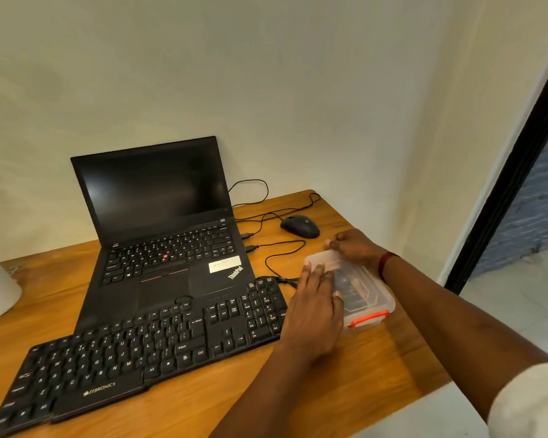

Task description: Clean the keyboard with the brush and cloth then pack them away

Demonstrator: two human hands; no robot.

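Two hands [314,298] [351,248] on box [382,300], contents [355,286] seemingly blurred

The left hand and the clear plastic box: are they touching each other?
Touching. In the head view the left hand lies flat on the lid of the clear plastic box, fingers straight, no gap visible.
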